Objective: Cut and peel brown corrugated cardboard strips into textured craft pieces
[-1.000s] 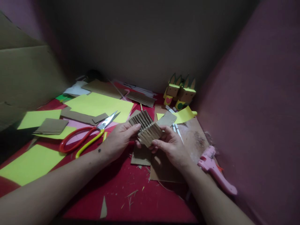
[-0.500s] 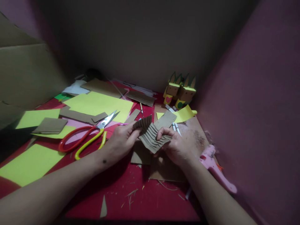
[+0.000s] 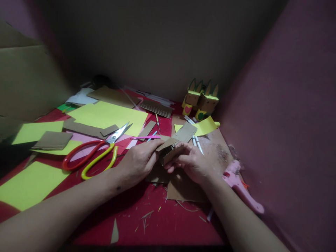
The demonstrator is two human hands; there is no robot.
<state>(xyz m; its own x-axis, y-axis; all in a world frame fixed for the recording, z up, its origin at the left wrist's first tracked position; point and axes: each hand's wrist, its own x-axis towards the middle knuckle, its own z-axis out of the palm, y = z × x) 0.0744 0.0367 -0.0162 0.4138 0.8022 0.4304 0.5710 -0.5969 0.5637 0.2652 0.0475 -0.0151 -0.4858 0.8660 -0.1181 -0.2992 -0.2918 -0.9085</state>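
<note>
Between both hands a small piece of corrugated cardboard [image 3: 172,152] is bent into a folded shape, its ridged face turned inward. My left hand [image 3: 140,157] grips its left side, fingers closed. On its right side my right hand [image 3: 190,161] pinches the edge between thumb and fingers. Beneath the hands lies a flat brown cardboard sheet [image 3: 185,187] on the red table [image 3: 168,224]. Left of my left hand, scissors [image 3: 105,148] with one red and one yellow handle lie with blades slightly apart.
Yellow paper [image 3: 110,115] and cardboard scraps [image 3: 54,140] cover the left side. A pink glue gun [image 3: 243,189] rests at the right by the wall. Two cardboard figures [image 3: 201,99] with pointed ears stand at the back. White markers [image 3: 197,143] lie near a yellow strip [image 3: 206,126].
The corrugated cardboard was opened out with its ridges facing up; now it is folded together, smooth side outward. My hands have come closer together, and a pink stick shows more fully.
</note>
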